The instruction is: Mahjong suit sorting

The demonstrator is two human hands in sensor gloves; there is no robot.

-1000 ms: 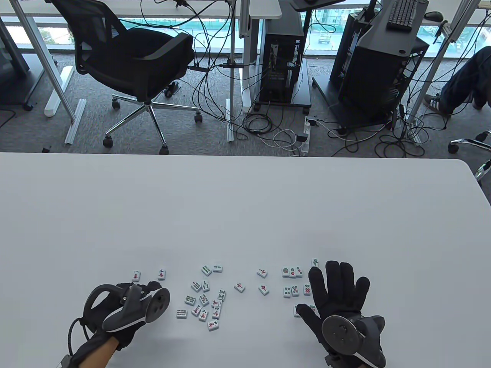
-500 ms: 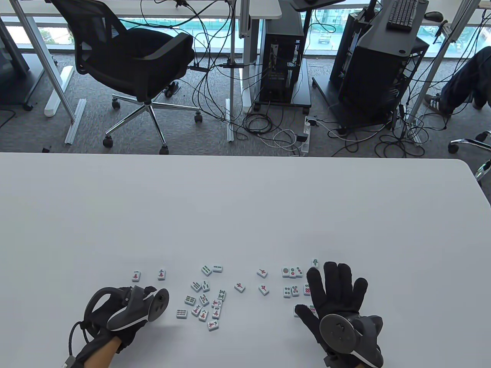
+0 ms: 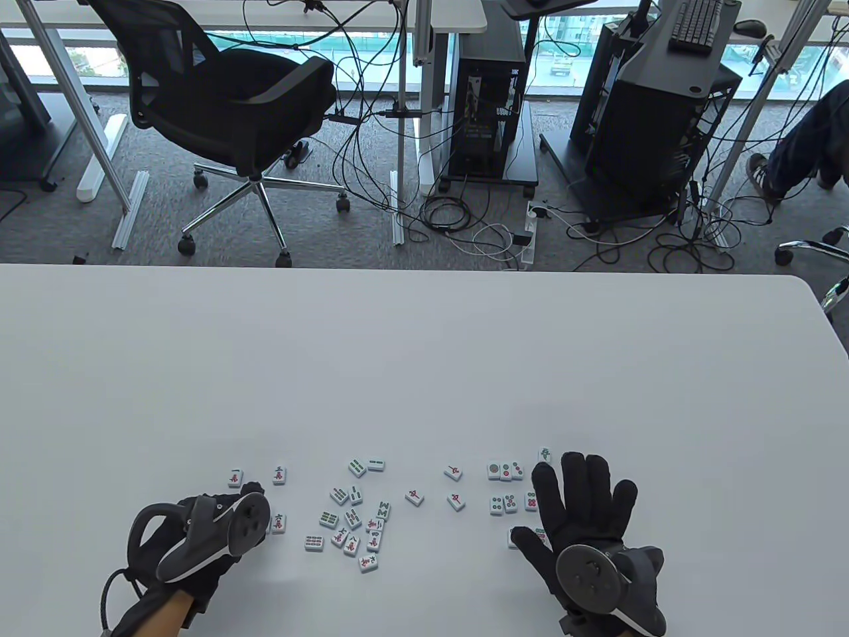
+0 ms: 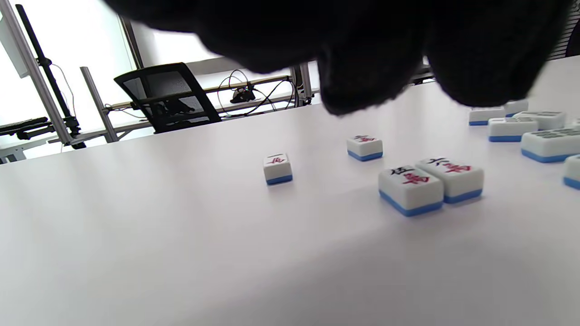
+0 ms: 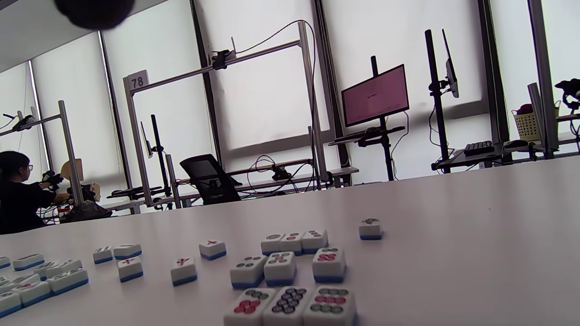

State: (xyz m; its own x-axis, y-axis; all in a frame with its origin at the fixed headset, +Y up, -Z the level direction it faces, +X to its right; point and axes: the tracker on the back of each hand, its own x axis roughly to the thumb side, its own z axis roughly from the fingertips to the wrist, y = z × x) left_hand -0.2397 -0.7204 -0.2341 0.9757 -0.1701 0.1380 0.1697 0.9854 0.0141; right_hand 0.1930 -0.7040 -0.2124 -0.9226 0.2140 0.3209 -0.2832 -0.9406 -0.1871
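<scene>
White bench [image 3: 424, 345], mahjong tiles face up along its near edge. Left hand [image 3: 199, 537] sat at the near left, tracker on its back hiding most of the fingers in the table view. In the left wrist view the left hand's fingertips [image 4: 362, 86] hung above the bench with nothing between them, loosely curled, touching no tile. Just under them lay a pair of red-character tiles [image 4: 430, 183], side by side and touching; table view showed only one of them [image 3: 278, 523] beside the tracker. Two more character tiles [image 3: 235, 478] [image 3: 279, 474] lay farther out, apart from each other. Right hand [image 3: 584, 511] lay flat at the near right, fingers straight and spread, gripping nothing. Circle-suit tiles [image 3: 505, 471] were grouped in rows just left of it, a few partly under the thumb and index finger. Middle cluster [image 3: 351, 524] was a loose mix of bamboo and character tiles. Three red-marked tiles [image 3: 454, 472] lay loose between cluster and circle group. One single tile [image 3: 544, 454] sat by the right index fingertip.
</scene>
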